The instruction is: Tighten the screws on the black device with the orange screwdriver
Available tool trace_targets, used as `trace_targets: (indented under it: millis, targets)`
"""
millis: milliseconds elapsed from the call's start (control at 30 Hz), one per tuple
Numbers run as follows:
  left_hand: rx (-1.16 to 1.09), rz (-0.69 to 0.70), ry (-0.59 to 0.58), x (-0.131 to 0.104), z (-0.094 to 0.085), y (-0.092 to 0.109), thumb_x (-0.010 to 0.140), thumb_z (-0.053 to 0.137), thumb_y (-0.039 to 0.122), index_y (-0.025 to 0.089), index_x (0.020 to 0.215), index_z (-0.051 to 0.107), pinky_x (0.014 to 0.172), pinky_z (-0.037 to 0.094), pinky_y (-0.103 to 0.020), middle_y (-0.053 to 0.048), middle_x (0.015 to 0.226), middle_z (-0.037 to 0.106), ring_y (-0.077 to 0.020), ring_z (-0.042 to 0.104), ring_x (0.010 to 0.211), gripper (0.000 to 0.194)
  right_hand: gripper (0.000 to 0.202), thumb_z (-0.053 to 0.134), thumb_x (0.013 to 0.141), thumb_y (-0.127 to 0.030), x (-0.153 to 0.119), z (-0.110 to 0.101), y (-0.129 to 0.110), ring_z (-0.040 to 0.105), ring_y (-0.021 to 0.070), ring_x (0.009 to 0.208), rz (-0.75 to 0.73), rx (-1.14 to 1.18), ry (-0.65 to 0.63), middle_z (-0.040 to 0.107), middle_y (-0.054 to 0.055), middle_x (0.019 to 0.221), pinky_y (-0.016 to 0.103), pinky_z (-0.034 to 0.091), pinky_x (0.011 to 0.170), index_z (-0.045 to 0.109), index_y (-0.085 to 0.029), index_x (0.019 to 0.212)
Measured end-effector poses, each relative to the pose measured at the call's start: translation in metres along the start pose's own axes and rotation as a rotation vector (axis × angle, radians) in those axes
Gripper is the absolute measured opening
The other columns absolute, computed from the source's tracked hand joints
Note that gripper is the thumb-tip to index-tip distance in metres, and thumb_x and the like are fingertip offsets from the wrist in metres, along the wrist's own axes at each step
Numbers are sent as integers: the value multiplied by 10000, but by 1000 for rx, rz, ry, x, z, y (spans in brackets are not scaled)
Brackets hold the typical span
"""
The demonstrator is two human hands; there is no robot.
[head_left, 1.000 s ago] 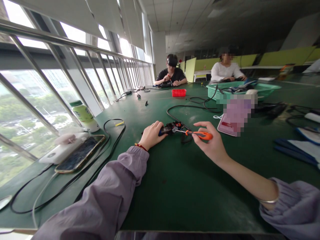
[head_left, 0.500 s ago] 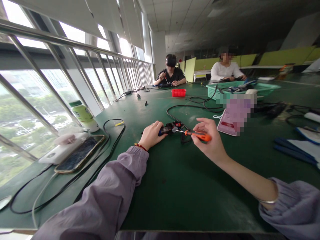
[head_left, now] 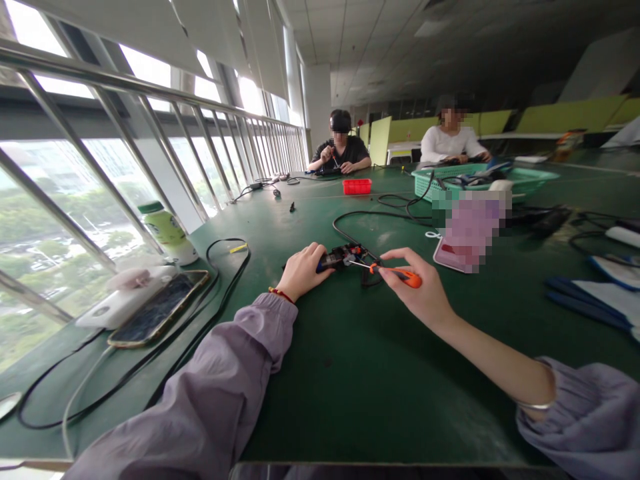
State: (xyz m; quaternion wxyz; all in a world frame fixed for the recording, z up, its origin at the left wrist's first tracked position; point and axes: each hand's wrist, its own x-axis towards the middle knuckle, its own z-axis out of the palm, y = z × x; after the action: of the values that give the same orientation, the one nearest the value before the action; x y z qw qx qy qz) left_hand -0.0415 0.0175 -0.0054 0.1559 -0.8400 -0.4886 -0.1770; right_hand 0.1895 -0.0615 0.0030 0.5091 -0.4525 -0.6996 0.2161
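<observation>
On the green table (head_left: pixel 320 373), my left hand (head_left: pixel 305 272) is closed around the near end of a dark device with red and black inner parts (head_left: pixel 350 255), whose exact kind I cannot make out. A black cable runs from the device's far side. My right hand (head_left: pixel 417 287) grips a screwdriver (head_left: pixel 407 277) with an orange and black handle. The screwdriver lies nearly level, and its thin metal shaft points left with the tip at the device's exposed parts. Whether the tip sits in a screw is too small to see.
To the left are a smartphone (head_left: pixel 160 310), a white power bank (head_left: pixel 107 310), looped cables and a green-capped bottle (head_left: pixel 170 233). A pink phone (head_left: pixel 460 247), a red tray (head_left: pixel 357 187), a green basket (head_left: pixel 425 187) and blue-white gloves (head_left: pixel 595 300) lie beyond and right. Two people sit across.
My right hand's fingers have curled in closer around the screwdriver handle, which has shifted slightly. My left hand and the device stay in place.
</observation>
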Motion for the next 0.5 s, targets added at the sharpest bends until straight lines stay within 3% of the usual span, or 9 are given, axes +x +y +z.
trace_targets:
  millis: [100,267,400,500]
  targets:
    - [-4,-4,-7,0,1,0,806,526,431,214,976,473,675,429,-285,-39,968,556,-190,570,870,281,217,563,789,-357,0,0,1,544,125,519,-22,13,7,582,-24,641,266,452,551,527,-217,951]
    - [3,-4,2,0,2,0,806,527,444,210,976,474,673,426,-287,-37,961,558,-189,571,860,294,454,627,710,-258,2,1,3,580,147,712,-183,-10,150,552,-4,806,290,472,698,447,-213,1125]
    - [16,-7,-3,0,2,0,803,531,443,212,971,470,668,424,-286,-32,963,559,-186,571,856,292,254,594,760,-371,1,0,2,517,119,520,-31,-84,87,544,-31,640,257,423,534,542,-207,946]
    - [20,-7,-2,0,3,-1,800,535,443,211,971,468,666,422,-286,-33,964,561,-186,571,856,296,229,579,771,-333,1,0,1,570,136,599,-76,-38,99,566,-20,671,269,454,603,538,-207,958]
